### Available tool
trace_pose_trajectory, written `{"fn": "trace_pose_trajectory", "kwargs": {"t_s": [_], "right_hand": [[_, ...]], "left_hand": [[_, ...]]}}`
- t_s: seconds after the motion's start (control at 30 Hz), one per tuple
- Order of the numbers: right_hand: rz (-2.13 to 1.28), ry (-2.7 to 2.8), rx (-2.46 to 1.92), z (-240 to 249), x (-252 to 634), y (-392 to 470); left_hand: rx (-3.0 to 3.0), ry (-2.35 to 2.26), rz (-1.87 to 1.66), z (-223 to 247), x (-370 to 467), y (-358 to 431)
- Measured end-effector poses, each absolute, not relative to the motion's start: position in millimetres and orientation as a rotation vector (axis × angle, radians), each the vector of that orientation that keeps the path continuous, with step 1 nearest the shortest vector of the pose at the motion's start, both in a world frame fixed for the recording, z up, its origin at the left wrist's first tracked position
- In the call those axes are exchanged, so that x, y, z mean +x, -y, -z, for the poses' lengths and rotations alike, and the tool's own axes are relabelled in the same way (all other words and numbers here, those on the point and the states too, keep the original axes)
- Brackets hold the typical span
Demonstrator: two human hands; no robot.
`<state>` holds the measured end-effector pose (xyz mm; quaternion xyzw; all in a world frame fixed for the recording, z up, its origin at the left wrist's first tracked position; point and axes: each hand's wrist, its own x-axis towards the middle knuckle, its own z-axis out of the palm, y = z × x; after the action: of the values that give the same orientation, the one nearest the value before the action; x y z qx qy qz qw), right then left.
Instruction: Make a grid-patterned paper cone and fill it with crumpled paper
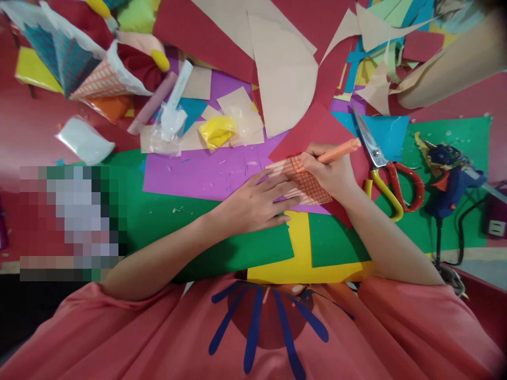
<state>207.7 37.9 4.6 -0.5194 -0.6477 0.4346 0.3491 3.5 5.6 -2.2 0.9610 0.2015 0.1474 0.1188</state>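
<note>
My right hand (330, 171) is closed around an orange marker (339, 151), whose tip end points down at a cream piece (311, 184) covered partly with an orange grid of lines. Fingers spread, my left hand (259, 205) lies flat on the left part of that piece, which shows stripes there. Beneath the piece are a purple sheet (190, 171) and a red sheet (303, 126). Scissors (378, 158) with red and yellow handles lie open just right of my right hand.
A blue glue gun (447, 192) with a cable lies at the right. Cones with grid patterns (105, 71) stand at the back left, near a yellow packet (217, 132) and a white packet (85, 140). A cream roll (451, 63) is back right.
</note>
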Motion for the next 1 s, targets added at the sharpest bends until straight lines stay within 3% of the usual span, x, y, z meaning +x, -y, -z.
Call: {"fn": "trace_pose_trajectory", "kwargs": {"t_s": [0.3,1.0], "right_hand": [[-0.883,1.495,-1.339,-5.1,211.1,-32.2],[-1.084,1.699,-1.290,-5.7,207.8,-38.9]], "left_hand": [[2.826,-0.675,-0.463,5.7,1.7,-7.1],[2.768,-0.729,-0.468,-0.6,3.1,-9.3]]}}
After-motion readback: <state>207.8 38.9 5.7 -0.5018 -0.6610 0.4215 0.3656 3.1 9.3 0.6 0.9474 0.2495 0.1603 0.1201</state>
